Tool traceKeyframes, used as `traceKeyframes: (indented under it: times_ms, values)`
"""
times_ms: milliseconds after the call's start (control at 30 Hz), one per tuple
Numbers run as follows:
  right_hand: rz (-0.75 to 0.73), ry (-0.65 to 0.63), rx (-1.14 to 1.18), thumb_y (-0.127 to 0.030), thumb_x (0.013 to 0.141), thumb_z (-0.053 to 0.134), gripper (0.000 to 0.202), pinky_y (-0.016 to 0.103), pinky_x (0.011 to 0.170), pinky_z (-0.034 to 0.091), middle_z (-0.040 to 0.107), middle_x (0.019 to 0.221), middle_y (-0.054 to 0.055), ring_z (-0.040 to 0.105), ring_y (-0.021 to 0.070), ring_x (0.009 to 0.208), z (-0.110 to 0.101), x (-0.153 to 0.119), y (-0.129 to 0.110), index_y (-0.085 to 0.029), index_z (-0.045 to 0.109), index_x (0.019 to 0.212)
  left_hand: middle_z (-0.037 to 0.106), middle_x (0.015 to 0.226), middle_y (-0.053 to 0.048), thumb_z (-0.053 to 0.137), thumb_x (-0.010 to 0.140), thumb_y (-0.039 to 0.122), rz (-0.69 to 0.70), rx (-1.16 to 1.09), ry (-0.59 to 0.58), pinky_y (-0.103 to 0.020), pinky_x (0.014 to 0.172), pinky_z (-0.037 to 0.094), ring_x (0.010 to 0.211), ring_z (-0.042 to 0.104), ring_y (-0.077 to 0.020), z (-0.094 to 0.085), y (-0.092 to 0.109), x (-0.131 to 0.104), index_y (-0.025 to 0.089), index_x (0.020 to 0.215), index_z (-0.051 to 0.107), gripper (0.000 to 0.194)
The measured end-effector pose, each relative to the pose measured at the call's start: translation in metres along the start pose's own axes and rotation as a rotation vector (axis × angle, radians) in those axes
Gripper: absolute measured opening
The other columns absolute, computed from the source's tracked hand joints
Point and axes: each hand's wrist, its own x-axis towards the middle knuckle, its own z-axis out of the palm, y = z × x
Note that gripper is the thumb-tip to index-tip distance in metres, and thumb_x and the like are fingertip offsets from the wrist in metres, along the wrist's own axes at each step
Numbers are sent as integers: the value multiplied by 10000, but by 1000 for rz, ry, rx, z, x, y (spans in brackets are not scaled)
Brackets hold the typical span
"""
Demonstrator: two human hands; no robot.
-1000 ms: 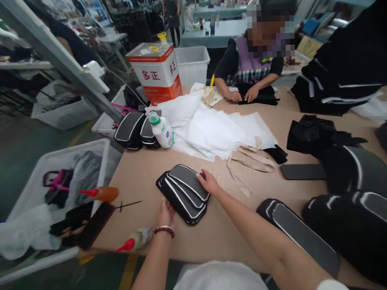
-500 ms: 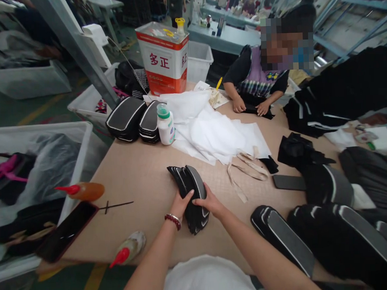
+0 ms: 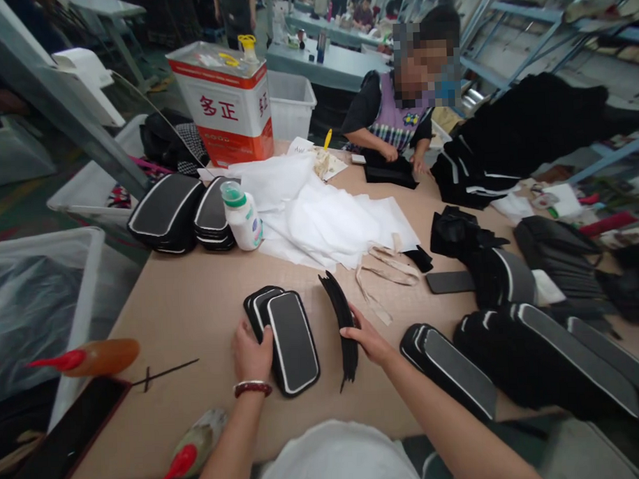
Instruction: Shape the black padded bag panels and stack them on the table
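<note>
Black rounded panels [image 3: 294, 342] with pale edging are fanned out over the table in front of me. My left hand [image 3: 253, 350] grips their left side, thumb on top and fingers around the edge. To the right, apart from these, a second stack of thin black panels [image 3: 341, 322] stands on edge. My right hand [image 3: 365, 339] is closed on it, thumb on the near face and fingers behind. White sheets [image 3: 334, 221] and beige strips [image 3: 386, 272] lie beyond both hands.
Black panel stacks [image 3: 164, 210] and a white bottle [image 3: 242, 218] stand at back left, before a large tin [image 3: 225, 110]. Red-tipped bottles [image 3: 111, 355] lie left. More panel stacks [image 3: 455, 367] line the right. A co-worker [image 3: 399, 118] handles black material across the table.
The single bundle between my hands has been parted. My left hand has moved left with the fanned panels; my right hand keeps the upright stack. The whole view has shifted.
</note>
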Motion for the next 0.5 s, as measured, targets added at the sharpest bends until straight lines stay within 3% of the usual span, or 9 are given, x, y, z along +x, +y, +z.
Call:
traceKeyframes:
  times_ms: [67, 133, 233, 333, 433, 500]
  values:
    - [-17, 71, -186, -419, 695, 656, 952, 467, 1052, 394, 421, 1447, 144, 455, 287, 1284, -22, -19, 0, -166, 186, 1484, 487, 1363, -169, 612, 761, 381, 218, 172, 28, -520, 1125, 242, 1338, 372, -335, 4, 12, -5, 180, 1194, 522, 485]
    - [-56, 151, -430, -389, 641, 698, 1042, 471, 1109, 306, 332, 1492, 156, 347, 303, 1356, -39, -43, 5, -159, 146, 1495, 582, 1253, -151, 500, 833, 434, 304, 254, -169, -452, 1034, 392, 1207, 520, -287, 23, 21, -13, 173, 1166, 536, 425]
    - [-85, 257, -783, -352, 597, 717, 1111, 512, 1092, 291, 336, 1471, 174, 348, 347, 1329, -47, -80, 22, -178, 103, 1507, 684, 1101, -121, 342, 900, 480, 185, 276, -590, -339, 875, 498, 992, 647, -207, 76, 22, -31, 149, 1172, 530, 468]
    - [-37, 295, -1022, -371, 561, 762, 1137, 571, 1080, 246, 265, 1515, 192, 322, 400, 1329, -45, -109, 48, -208, 147, 1504, 724, 1014, -111, 362, 885, 507, 170, 402, -803, -332, 845, 500, 946, 665, -223, 129, 12, -47, 152, 1026, 618, 459]
    - [-21, 327, -1023, -521, 550, 780, 1177, 599, 1110, 145, 137, 1574, 174, 171, 409, 1410, -49, -135, 73, -204, 162, 1500, 702, 1059, -177, 506, 803, 526, 204, 579, -884, -381, 892, 466, 1027, 638, -297, 160, 3, -55, 127, 969, 628, 449]
    - [3, 466, -869, -615, 638, 693, 1098, 568, 1131, 135, 156, 1576, 152, 145, 361, 1434, -56, -153, 88, -193, 159, 1499, 684, 1066, -218, 530, 769, 565, 241, 690, -903, -418, 901, 448, 1051, 623, -342, 170, 3, -56, 116, 957, 619, 494]
